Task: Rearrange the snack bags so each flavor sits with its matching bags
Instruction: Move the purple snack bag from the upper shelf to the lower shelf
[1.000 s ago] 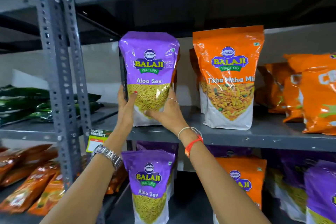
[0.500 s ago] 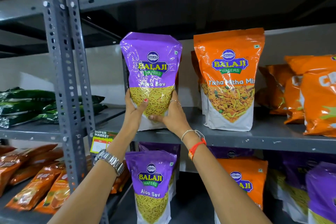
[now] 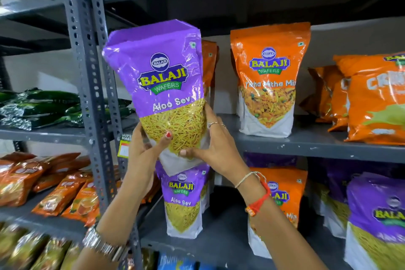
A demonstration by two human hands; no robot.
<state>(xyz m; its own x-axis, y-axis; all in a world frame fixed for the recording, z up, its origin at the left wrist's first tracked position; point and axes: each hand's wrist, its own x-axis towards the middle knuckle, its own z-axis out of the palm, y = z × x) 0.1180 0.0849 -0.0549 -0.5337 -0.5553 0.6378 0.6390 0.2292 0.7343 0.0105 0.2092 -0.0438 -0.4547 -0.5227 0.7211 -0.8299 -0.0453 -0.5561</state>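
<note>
I see both hands gripping 1 purple Aloo Sev bag [image 3: 162, 85] by its lower part, in the air in front of the middle shelf [image 3: 306, 144]. My left hand [image 3: 145, 151] closes on the bottom left edge, thumb on the front; my right hand [image 3: 215, 149] closes on the bottom right corner. The bag leans a little to the left. On the shelf, right of it, an orange Tikha Mitha Mix bag [image 3: 268, 76] stands upright. Below, another Aloo Sev bag [image 3: 183, 201] stands on the lower shelf [image 3: 219, 245].
</note>
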